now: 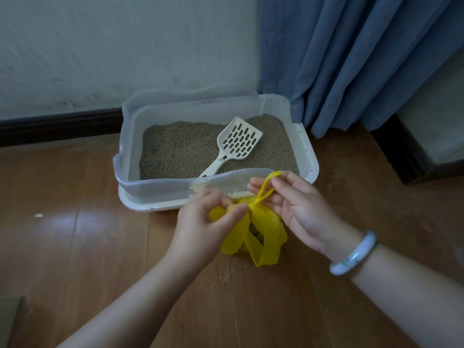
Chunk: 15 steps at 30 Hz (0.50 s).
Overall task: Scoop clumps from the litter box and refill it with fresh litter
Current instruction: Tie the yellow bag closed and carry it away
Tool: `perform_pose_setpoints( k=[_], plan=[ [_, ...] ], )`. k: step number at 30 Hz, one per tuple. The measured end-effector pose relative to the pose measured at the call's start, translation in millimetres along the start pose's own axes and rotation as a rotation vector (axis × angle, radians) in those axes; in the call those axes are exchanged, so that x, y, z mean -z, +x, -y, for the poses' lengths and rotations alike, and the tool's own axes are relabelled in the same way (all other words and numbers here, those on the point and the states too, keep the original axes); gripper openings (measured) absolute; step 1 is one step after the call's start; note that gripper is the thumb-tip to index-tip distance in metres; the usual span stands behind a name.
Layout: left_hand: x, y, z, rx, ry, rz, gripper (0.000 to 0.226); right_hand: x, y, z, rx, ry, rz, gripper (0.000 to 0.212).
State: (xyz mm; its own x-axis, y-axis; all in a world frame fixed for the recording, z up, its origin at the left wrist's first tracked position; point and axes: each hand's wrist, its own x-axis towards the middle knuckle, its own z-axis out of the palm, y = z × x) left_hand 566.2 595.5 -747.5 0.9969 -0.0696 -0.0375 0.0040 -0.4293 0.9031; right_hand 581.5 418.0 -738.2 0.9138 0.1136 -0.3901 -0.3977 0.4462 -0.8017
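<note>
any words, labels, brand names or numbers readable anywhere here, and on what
None can be read in this view.
Litter box: plain walls, no label showing.
Scoop: no marking visible.
Yellow bag, held by the left hand and right hand: no print visible.
Bracelet: plain.
Cardboard at the lower left corner: no text shows on the visible part.

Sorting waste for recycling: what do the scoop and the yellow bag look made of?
Scoop: apparently rigid cream plastic, matte, with moulded slots. Yellow bag: likely thin plastic film, glossy and translucent, crumpling where both hands tie it.
</note>
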Motion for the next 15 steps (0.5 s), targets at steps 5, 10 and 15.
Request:
perform_pose_setpoints(
  k=[5, 10, 15],
  plan=[
    [-14, 11, -48, 0.269, -0.785, 0.047, 0.022, -17, 5, 8, -0.013, 0.054, 0.06, 0.014],
    [-19, 18, -44, 0.335, -0.891, -0.011, 0.024, -13, 5, 4, -0.012, -0.002, 0.06, 0.013],
    [-20, 20, -42, 0.326, -0.985, -0.052, 0.027, -11, 0, 12, -0.002, 0.115, 0.116, 0.007]
  ],
)
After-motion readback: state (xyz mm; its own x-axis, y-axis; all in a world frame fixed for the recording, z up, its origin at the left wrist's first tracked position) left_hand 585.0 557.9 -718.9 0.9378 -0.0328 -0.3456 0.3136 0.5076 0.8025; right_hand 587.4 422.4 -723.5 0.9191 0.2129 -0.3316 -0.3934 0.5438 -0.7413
